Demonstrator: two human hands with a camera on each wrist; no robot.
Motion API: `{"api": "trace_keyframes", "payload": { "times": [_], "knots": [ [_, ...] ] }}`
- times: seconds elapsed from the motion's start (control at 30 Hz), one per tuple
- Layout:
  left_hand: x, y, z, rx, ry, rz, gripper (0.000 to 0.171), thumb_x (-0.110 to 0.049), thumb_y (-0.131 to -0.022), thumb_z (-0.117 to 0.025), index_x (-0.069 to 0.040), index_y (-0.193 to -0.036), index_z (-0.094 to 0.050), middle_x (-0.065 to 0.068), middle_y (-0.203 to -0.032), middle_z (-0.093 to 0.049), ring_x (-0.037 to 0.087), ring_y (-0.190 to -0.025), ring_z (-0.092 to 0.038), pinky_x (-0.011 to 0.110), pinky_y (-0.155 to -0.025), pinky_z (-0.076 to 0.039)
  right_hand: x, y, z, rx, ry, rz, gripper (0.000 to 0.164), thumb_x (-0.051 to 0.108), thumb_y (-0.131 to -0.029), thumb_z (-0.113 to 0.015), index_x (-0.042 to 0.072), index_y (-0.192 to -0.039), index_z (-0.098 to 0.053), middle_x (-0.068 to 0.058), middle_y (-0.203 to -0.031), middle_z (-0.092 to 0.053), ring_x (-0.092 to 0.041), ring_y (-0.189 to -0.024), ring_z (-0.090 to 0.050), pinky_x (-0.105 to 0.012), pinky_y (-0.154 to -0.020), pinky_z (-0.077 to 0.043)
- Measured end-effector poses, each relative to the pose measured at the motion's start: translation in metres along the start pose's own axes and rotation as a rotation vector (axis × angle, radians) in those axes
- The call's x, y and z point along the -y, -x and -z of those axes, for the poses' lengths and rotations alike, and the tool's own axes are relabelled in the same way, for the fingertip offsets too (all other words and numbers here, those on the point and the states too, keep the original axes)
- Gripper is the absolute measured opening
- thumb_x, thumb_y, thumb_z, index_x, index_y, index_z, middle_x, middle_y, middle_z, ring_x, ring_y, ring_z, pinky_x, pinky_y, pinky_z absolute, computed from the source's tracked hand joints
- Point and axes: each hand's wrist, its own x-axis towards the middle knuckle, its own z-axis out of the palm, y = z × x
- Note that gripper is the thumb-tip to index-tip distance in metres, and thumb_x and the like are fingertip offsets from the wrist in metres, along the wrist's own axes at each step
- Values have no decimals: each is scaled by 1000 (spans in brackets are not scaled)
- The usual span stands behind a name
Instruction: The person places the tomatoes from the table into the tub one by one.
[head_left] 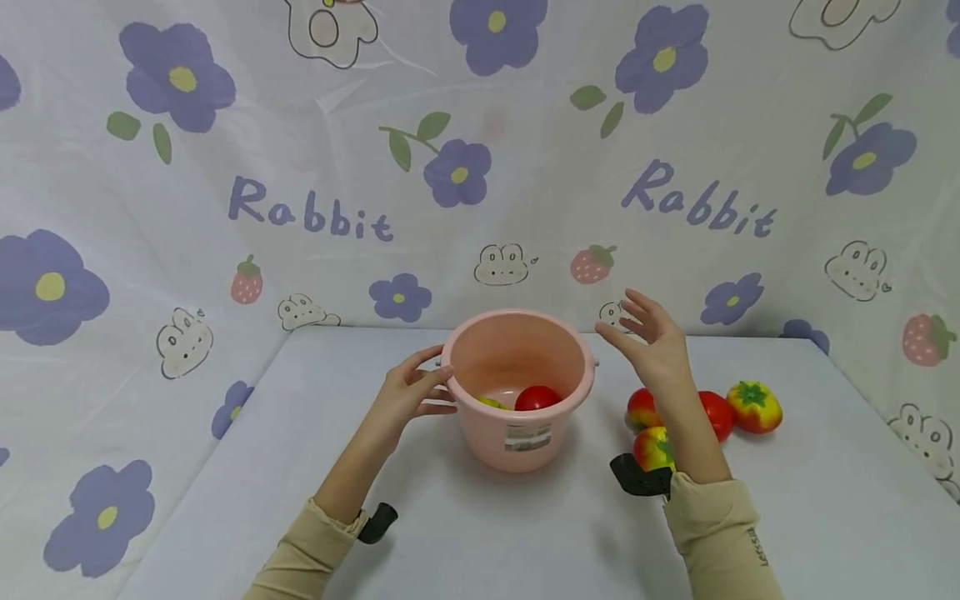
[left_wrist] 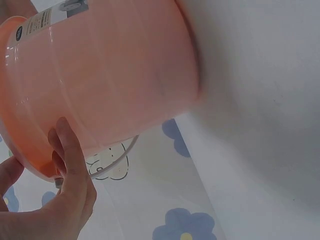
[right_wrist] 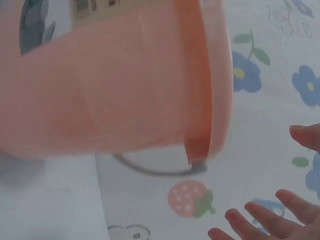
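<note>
A pink bucket (head_left: 517, 433) with a label on its front stands upright. Inside it lie a round red fruit (head_left: 537, 397) and a yellowish piece (head_left: 491, 402), partly hidden by the front wall. My left hand (head_left: 408, 390) holds the bucket's left rim, thumb at the rim and fingers along the outer wall. Above and right of the bucket, my right hand (head_left: 660, 342) hangs in the air with fingers spread, touching nothing. Below that hand and forearm are several round fruits, among them a red-and-yellow one with a green leafy top (head_left: 753, 407) and a red one (head_left: 717, 415).
A white table (head_left: 480, 533) carries everything. Behind it hangs a white cloth (head_left: 495, 225) printed with flowers, rabbits and strawberries. The bucket's thin wire handle (left_wrist: 117, 162) hangs down on its far side. My right forearm partly covers the fruits.
</note>
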Motion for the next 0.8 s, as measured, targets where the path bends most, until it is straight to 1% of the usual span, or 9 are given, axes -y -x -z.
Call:
{"api": "trace_keyframes", "payload": {
  "times": [0.1,0.2,0.33,0.5,0.6,0.8],
  "knots": [
    [-1,0,0,4,8,-4,52,-28,-96,-62,-17,-144,-46,12,-106,-64,18,-86,-72,42,-85,-61,-8,0,11,-11,1,-23,79,40,-90,-68,25,-155,-25,-8,-159,-33,-32,-145,-35,-59,-113,-37],
    [-2,0,0,5,5,-5,52,-28,-96,-62,-17,-144,-45,12,-106,-64,16,-85,-72,42,-85,-61,-17,1,23,-17,26,-57,80,41,-91,-66,27,-156,-22,-9,-160,-30,-34,-146,-33,-61,-113,-36],
    [-1,0,1,-3,-3,5,52,-29,-96,-62,-17,-144,-46,13,-108,-64,18,-86,-72,42,-85,-61,-30,0,38,-18,48,-97,81,41,-92,-65,25,-157,-19,-12,-161,-27,-37,-147,-30,-62,-114,-33],
    [1,1,1,-3,-17,8,53,-31,-95,-63,-18,-144,-45,14,-110,-64,23,-91,-72,42,-85,-61,-50,-2,58,-22,58,-127,84,46,-91,-64,24,-157,-18,-13,-162,-23,-39,-147,-27,-64,-115,-31],
    [1,1,0,-3,-25,11,53,-32,-95,-63,-19,-144,-46,15,-110,-64,24,-92,-72,42,-86,-61,-60,-1,69,-44,76,-151,84,47,-91,-63,23,-157,-17,-14,-162,-23,-40,-147,-26,-63,-114,-31],
    [0,0,0,-11,-25,18,53,-32,-95,-63,-20,-144,-46,15,-111,-63,19,-88,-72,42,-86,-61,-77,-1,87,-90,113,-210,83,47,-93,-59,22,-158,-13,-17,-162,-21,-41,-147,-26,-59,-113,-34]
  ]
}}
